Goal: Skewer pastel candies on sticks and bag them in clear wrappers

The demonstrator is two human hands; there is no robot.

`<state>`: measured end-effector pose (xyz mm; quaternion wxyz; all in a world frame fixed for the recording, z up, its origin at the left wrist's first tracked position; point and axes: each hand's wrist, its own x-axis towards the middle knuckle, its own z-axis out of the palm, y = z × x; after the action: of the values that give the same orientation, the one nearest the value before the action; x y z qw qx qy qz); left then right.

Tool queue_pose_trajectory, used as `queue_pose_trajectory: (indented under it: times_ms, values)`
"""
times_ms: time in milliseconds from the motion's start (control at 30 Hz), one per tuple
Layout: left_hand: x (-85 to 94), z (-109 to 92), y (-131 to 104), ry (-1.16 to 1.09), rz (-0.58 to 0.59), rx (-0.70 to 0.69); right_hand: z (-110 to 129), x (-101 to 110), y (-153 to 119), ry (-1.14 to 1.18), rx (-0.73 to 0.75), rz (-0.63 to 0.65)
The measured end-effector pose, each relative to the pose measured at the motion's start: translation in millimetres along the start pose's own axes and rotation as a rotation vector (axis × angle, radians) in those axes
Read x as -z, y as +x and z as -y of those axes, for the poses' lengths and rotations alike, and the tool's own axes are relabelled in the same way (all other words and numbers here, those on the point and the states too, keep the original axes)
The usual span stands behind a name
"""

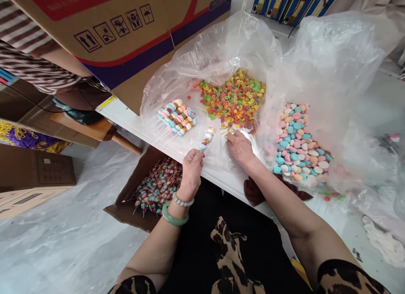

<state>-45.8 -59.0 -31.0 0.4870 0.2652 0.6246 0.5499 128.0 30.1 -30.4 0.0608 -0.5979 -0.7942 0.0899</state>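
My left hand, with a beaded bracelet and a green bangle at the wrist, is closed on the lower end of a wrapped candy skewer, which points up and away. The fingers of my right hand are pressed together at a small bunch of gold twist ties; whether one is pinched is too small to tell. Beyond them lies a heap of colourful ring candies on clear plastic. A stack of unwrapped candy skewers rests to the left. Pastel round candies lie in plastic at the right.
Below the table edge at the left, an open carton holds many wrapped skewers. A large cardboard box stands at the back left, beside a person in a striped top. A dark brown cloth lies near my right forearm.
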Motion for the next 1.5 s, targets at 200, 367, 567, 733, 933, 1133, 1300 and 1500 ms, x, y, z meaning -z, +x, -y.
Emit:
queue_pose_trajectory:
  times_ms: [200, 367, 567, 733, 933, 1133, 1300, 1500]
  values:
    - [-2.5, -7.7, -5.9, -0.165, 0.047, 0.1, -7.3, 7.1, -2.2, 0.092, -0.08, -0.125]
    - [-12.4, -7.4, -10.5, -0.195, 0.112, 0.16, 1.3, 24.7, -27.1, 0.077, -0.007, -0.316]
    - [-32.9, -3.9, -25.0, -0.234, 0.152, 0.184, 56.1, 12.2, -67.3, -0.061, 0.261, -0.465]
    - [-31.5, 0.4, -27.5, -0.289, 0.255, 0.183, 57.5, 1.9, -70.2, 0.017, 0.251, -0.457]
    - [-30.1, 7.7, -25.2, -0.286, 0.245, 0.094, 48.4, 6.9, -71.1, 0.407, 0.16, -0.335]
    - [-31.6, 4.1, -26.8, -0.329, 0.215, 0.06, 49.1, 6.2, -67.7, 1.07, -0.266, -0.147]
    - [-17.8, -8.2, -25.5, -0.301, 0.614, 0.217, 32.0, 21.1, -75.1, 1.47, -0.116, 0.265]
    - [3.9, -29.1, -16.0, 0.072, 0.977, 0.307, 28.5, 32.4, -120.0, 1.013, 0.232, 0.051]
